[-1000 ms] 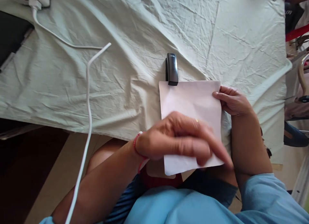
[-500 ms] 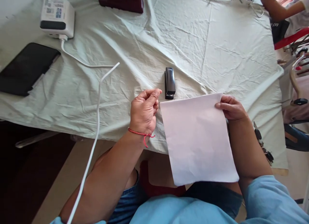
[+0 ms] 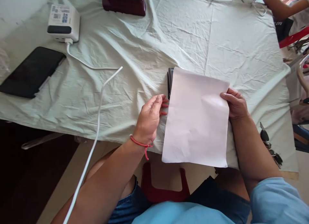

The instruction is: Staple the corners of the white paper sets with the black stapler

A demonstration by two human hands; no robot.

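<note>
Our right hand [image 3: 234,103] pinches the white paper sheet [image 3: 196,121] steady on the cloth-covered counter [image 3: 135,63]; our open left hand [image 3: 151,116] squares its edge, hiding the black stapler [image 3: 169,82].

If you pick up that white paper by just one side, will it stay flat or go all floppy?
Probably floppy. The white paper looks thin, with soft dents and creases, so it would likely droop from one edge. The right hand holds its right side while the left hand is at its left edge. It seems very light, so a push would likely slide it on the wrinkled cloth.
</note>
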